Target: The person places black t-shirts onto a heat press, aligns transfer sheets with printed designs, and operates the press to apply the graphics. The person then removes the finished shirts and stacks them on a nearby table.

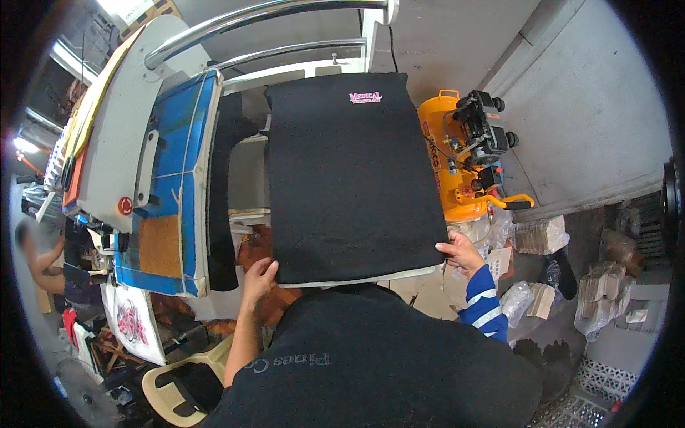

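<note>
A black cloth (349,178) with a small pink-and-white print near its far right corner lies smooth over a flat, pale-edged board (371,279). At its near left corner, my left hand (259,280) pinches the edge between thumb and fingers. My right hand (462,252) grips the near right corner the same way, thumb on top and fingers partly hidden. A blue sleeve with white stripes (486,307) covers my right forearm. The cloth's underside is hidden.
To the left stands a press machine (171,143) with blue panels and a red button (125,205). An orange air compressor (446,164) is at the right, near plastic-wrapped bundles (541,235). A beige chair (160,392) sits lower left. Another person (43,257) is at far left.
</note>
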Demonstrator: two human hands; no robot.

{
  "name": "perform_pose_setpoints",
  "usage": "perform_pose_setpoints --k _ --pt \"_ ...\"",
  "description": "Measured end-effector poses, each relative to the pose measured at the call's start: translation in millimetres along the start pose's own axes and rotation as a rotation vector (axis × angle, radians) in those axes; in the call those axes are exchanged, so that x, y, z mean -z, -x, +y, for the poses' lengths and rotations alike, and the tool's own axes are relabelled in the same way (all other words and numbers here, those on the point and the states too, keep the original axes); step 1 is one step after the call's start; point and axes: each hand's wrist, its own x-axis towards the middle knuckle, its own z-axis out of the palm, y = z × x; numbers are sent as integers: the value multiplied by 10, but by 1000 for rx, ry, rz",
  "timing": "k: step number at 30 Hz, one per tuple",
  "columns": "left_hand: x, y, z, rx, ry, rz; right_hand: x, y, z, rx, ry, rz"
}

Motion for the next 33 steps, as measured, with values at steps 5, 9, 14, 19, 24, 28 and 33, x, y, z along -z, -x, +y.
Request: perform_pose_setpoints --k 5,9,14,19,24,28,33 --pt "22 90 129 -4 152 -41 -141 144 183 47 -149 119" --pt "141 187 134 -32 547 -41 -231 271 377 44 -136 171" --pt "215 215 -119 2 617 -41 -445 409 405 32 -9 229" --pt "231 635 245 -473 -222 243 -338 405 524 10 -10 233" --pt "1423 1027 1537 -1199 -525 885 -187 433 803 21 -190 330" --pt "2876 340 1596 -618 -872 1247 118 62 1308 -21 300 571" --pt "2941 127 1519 -558 -575 1054 -168 398 898 480 889 844"
